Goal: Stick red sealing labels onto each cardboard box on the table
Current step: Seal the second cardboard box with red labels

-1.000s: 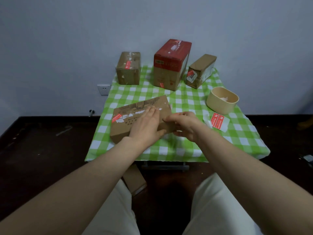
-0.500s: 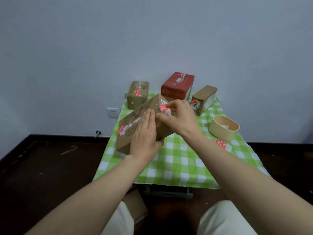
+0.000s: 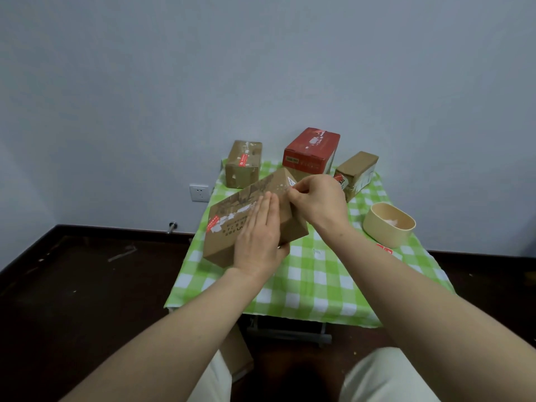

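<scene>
A long flat cardboard box (image 3: 229, 227) is tilted up off the green checked table (image 3: 313, 282); a red label (image 3: 213, 221) sits on its left end. My left hand (image 3: 258, 236) holds it, with straight fingers on top and the thumb under the near edge. At the box's far corner, my right hand (image 3: 316, 203) pinches a label (image 3: 291, 182) whose white and red edge shows between the fingertips. Three more boxes stand at the back: a brown one (image 3: 243, 166) with a red label, a red-topped one (image 3: 311, 152) and a small one (image 3: 357, 172).
A beige oval bowl (image 3: 388, 227) sits at the table's right, with a sheet of red labels (image 3: 384, 250) just in front of it. Another cardboard box (image 3: 239, 353) lies on the dark floor under the table. The wall holds a socket (image 3: 199, 192).
The flat box has been lifted from the cloth and tilted up. My right hand has moved from its near edge to the far corner with a label. The view has tipped upward.
</scene>
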Demonstrator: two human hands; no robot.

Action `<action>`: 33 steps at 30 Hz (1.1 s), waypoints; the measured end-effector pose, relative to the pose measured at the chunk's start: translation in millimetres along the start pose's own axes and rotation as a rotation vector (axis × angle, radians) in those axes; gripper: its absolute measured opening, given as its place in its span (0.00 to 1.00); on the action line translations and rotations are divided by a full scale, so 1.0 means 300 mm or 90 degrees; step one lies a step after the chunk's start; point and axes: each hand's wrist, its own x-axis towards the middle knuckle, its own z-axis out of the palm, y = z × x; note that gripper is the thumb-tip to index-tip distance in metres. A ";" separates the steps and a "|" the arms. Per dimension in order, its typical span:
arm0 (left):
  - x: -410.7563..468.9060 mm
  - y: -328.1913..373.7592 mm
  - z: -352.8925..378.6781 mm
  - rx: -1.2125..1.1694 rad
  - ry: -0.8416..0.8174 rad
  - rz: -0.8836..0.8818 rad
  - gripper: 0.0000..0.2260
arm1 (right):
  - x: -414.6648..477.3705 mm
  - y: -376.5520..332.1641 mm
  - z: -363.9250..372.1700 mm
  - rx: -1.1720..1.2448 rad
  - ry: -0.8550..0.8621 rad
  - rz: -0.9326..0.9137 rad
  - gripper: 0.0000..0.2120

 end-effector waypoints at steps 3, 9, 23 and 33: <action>-0.002 0.003 -0.008 -0.001 -0.008 -0.007 0.44 | 0.008 0.002 -0.017 0.064 -0.005 0.019 0.08; -0.006 -0.003 -0.018 -0.040 -0.005 0.014 0.42 | 0.032 0.023 -0.033 0.247 -0.040 0.105 0.10; 0.003 0.006 -0.021 -0.114 -0.015 -0.017 0.43 | 0.053 0.020 -0.086 0.327 -0.096 0.139 0.08; -0.004 0.003 -0.023 -0.129 -0.016 -0.017 0.42 | 0.062 0.020 -0.107 0.351 -0.131 0.173 0.07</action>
